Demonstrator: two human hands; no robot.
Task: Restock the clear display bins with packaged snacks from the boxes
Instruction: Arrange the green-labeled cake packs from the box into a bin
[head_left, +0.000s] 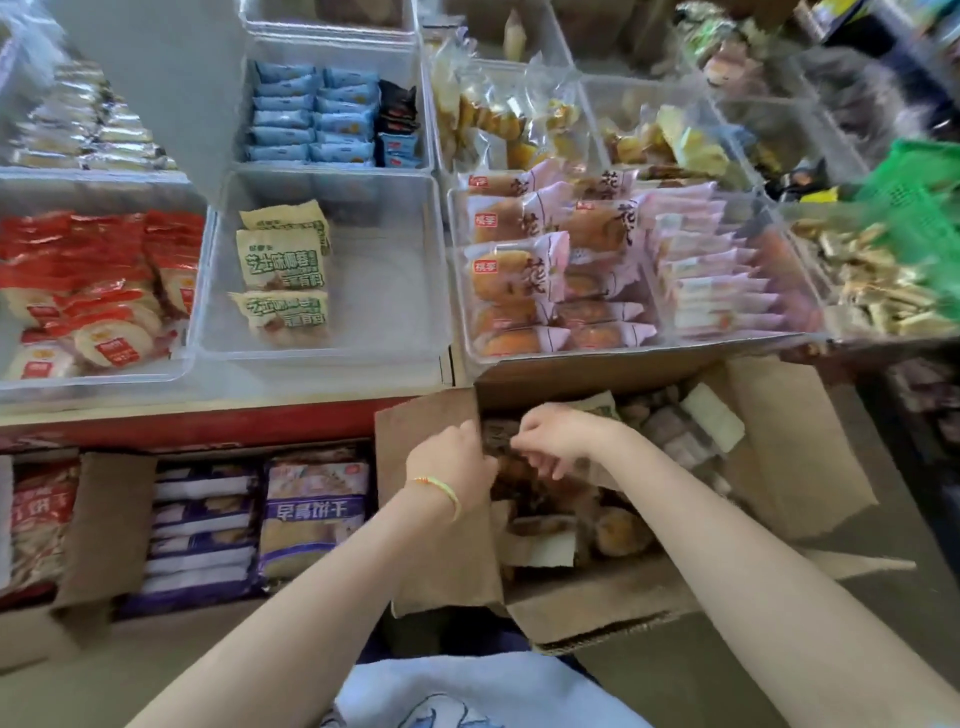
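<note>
An open cardboard box (795, 452) stands below the shelf, holding brown and pale snack packets (618, 530). Both my hands reach into it. My left hand (452, 457), with a thin bracelet at the wrist, has its fingers curled down among the packets by the box's left flap. My right hand (561, 436) is beside it, fingers bent onto the packets; blur hides what either hand holds. Above, a clear bin (395, 291) contains three green-and-cream packets (280, 260) along its left side.
Neighbouring clear bins hold red packets (98, 280), pink-wrapped cakes (545, 260), blue packets (311, 114) and gold sweets (883, 280). A red shelf edge (182, 428) runs under them. Lower left, open boxes hold purple packs (311, 514). A green basket (924, 197) sits at right.
</note>
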